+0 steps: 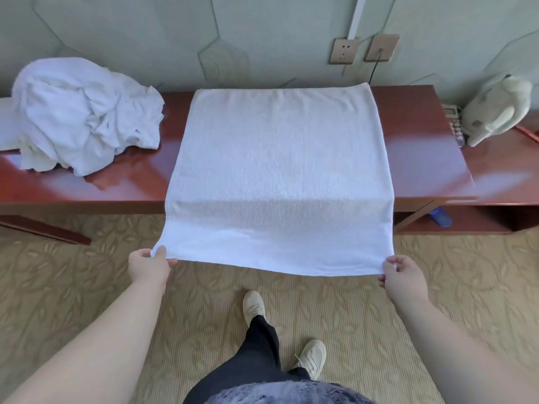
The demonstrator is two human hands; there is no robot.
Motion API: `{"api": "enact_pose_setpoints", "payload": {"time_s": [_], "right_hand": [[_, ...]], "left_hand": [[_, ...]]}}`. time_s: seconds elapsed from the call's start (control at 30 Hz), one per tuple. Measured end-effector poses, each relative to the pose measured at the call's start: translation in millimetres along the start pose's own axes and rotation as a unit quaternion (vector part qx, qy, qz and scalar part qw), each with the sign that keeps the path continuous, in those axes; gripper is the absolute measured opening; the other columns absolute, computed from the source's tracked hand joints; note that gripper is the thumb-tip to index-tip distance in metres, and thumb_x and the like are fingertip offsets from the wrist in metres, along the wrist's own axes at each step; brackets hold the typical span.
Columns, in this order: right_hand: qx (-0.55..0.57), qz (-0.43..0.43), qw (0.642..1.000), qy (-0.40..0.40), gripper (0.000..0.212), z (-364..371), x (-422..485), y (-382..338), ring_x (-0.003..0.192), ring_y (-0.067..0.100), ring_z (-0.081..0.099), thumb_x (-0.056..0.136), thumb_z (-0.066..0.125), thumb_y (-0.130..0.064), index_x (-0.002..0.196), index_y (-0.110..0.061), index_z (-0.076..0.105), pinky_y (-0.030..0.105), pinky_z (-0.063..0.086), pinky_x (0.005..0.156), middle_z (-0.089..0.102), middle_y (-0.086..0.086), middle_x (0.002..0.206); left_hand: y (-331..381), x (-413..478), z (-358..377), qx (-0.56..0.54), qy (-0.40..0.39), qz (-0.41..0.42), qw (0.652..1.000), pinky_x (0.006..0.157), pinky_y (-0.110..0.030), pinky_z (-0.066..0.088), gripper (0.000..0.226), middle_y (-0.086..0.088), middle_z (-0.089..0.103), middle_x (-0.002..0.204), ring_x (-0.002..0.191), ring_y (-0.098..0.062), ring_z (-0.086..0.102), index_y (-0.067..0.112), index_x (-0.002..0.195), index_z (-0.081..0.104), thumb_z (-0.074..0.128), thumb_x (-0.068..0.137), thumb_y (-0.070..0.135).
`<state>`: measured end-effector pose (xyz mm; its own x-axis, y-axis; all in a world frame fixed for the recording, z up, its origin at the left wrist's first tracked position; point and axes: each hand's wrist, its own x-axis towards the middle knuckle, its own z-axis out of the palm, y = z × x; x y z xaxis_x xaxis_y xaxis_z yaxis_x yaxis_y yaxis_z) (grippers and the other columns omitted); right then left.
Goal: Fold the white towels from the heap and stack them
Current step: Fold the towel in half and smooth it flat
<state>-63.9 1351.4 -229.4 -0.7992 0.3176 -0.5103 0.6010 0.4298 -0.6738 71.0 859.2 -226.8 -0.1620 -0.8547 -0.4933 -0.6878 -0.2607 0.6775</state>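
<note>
Red-brown table (423,135) ran along a pale green wall, with patterned carpet (73,272) below. Heap (84,118) of crumpled white towels sat on the table's far-left part, apart from the work area. One towel (280,158) lay spread flat across the middle: far edge up by the wall, near part hanging off the table's near edge toward the person.

Left grip (150,266) pinched the towel's near-left corner, thumb on top and fingers curled under. Right grip (401,277) pinched the near-right corner the same way. Both were held clear of the table, and the near edge sagged slightly between them.

No folded stack was visible anywhere.

Judgement: first fold of this towel, at its very start; task looked early, since the heap was large.

Next move likely calls for carrying both corners up and away together to meet the far corners. Grips should travel level so the edges land square. The glossy tabletop might let the cloth slide, so a gentle lay-down seemed wise.

Phone (458,123) and a pale soft toy (495,109) sat at the right end, clear of the towel.
</note>
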Motion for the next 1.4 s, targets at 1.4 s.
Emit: {"api": "enact_pose_setpoints", "payload": {"time_s": [1.4], "right_hand": [[0.093, -0.002, 0.995, 0.024, 0.021, -64, -41, -40, 0.073, 0.025, 0.062, 0.101, 0.042, 0.004, 0.102, -0.002, 0.062, 0.044, 0.057, 0.085, 0.065, 0.019, 0.09]], "left_hand": [[45, -23, -65, -0.046, -0.026, 0.037, 0.998, 0.066, -0.032, 0.05, 0.025, -0.006, 0.071, 0.081, 0.066, -0.018, 0.059, 0.011, 0.098, 0.071, 0.075, 0.094, 0.035]]}}
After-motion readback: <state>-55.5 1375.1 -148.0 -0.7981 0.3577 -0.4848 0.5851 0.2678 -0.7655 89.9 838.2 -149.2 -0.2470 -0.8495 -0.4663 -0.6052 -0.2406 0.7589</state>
